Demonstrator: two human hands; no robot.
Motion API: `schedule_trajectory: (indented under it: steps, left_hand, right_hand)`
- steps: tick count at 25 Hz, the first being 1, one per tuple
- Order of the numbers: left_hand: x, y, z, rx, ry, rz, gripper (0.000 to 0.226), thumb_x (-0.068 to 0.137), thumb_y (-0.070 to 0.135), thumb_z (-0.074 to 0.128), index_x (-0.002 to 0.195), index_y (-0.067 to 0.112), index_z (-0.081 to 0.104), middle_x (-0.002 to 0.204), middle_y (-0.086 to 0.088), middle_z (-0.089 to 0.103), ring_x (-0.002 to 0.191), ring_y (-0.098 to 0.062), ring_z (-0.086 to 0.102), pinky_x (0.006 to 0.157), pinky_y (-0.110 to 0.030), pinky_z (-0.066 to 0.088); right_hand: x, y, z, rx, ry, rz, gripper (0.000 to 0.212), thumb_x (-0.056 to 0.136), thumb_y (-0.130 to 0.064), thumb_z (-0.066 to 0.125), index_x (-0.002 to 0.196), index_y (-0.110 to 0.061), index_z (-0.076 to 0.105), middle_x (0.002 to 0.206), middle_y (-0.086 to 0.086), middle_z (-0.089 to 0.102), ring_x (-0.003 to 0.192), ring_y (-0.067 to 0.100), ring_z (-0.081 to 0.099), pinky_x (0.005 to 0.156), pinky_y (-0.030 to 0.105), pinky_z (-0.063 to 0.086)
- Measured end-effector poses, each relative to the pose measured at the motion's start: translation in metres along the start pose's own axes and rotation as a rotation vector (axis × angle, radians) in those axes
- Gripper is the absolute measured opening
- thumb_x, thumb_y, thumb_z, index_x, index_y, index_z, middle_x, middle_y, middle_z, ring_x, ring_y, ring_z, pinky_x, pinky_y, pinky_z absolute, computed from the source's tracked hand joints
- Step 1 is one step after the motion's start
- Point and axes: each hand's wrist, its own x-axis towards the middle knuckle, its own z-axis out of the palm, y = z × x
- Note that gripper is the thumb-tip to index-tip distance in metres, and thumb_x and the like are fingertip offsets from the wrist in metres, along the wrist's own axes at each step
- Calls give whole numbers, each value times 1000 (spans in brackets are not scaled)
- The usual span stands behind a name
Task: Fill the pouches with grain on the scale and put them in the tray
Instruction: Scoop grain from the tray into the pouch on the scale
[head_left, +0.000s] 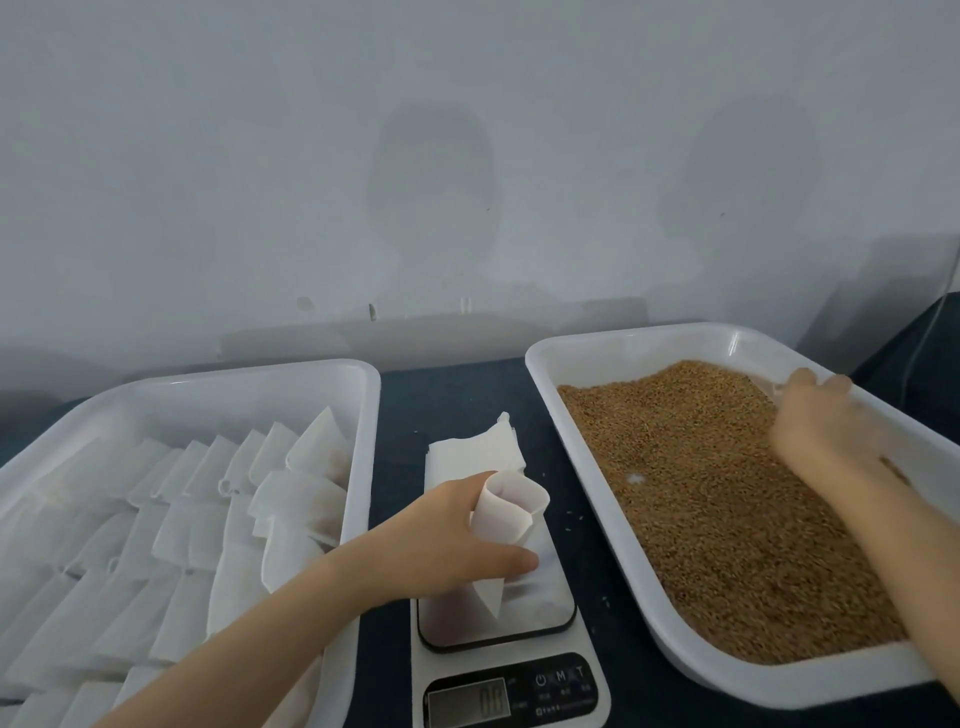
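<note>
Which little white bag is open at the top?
The pouch that the left hand holds upright on the scale. Its mouth gapes; the stack behind it and those in the left tray lie flat.

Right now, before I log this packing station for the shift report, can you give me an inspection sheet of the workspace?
Surface: dark blue table.
Job's things: open pouch standing on scale; stack of empty pouches behind it; grain tray right, holding grain; pouch tray left, pouches overlapping in rows.
Clutter: stray grains beside scale.
Hands: left hand grips the pouch; right hand blurred over grain, grip unclear.
Cables: thin pale line far right, maybe a cord.
Surroundings: grey wall behind.
</note>
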Motion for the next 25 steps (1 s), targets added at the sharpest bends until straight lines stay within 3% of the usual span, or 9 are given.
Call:
schedule_trajectory:
  steps: [7, 9, 11, 13, 18, 25]
  left_hand:
    - [-2, 3, -1, -5, -12, -8, 47, 77, 39, 75, 118, 36, 53, 106, 13, 63, 99, -11, 61, 92, -31, 51]
    - [-2, 4, -1, -3, -16, -13, 48, 77, 39, 75, 120, 35, 53, 107, 12, 62, 100, -12, 60, 95, -34, 50]
    - [-2, 4, -1, 0, -20, -17, 50, 78, 39, 75, 122, 34, 52, 109, 10, 62, 102, -14, 60, 96, -37, 50]
    - [-2, 4, -1, 5, -22, -23, 51, 78, 39, 75, 123, 33, 52, 111, 9, 62, 103, -15, 60, 97, -38, 49]
    - [0, 2, -1, 2, -25, -28, 52, 78, 40, 75, 124, 33, 51, 111, 10, 62, 104, -14, 60, 98, -39, 49]
    - [2, -1, 0, 21, -27, -46, 58, 76, 43, 76, 127, 36, 48, 115, 12, 60, 106, -13, 59, 98, -38, 50]
  right_hand:
    - [-7, -12, 9, 166, -155, -161, 32, 97, -20, 46, 124, -5, 54, 115, 19, 57, 86, 31, 62, 68, 36, 53]
    - [-11, -18, 10, 269, -232, -191, 33, 99, -29, 43, 116, -4, 57, 90, 12, 63, 59, 19, 60, 46, 26, 45]
    - [-15, -23, 9, 425, -343, -169, 31, 98, -31, 46, 105, -3, 57, 68, 9, 61, 38, 12, 49, 33, 21, 36]
    - [-20, -28, 6, 570, -445, -126, 27, 96, -29, 50, 98, -3, 59, 65, 13, 62, 36, 14, 47, 32, 19, 37]
    - [-29, -38, -5, 728, -532, -75, 12, 89, -28, 61, 87, -18, 55, 79, 16, 68, 45, 15, 59, 36, 21, 46]
    - [-34, -33, -15, 785, -578, -45, 15, 83, -18, 68, 92, -10, 59, 65, 11, 63, 33, 11, 50, 33, 18, 39]
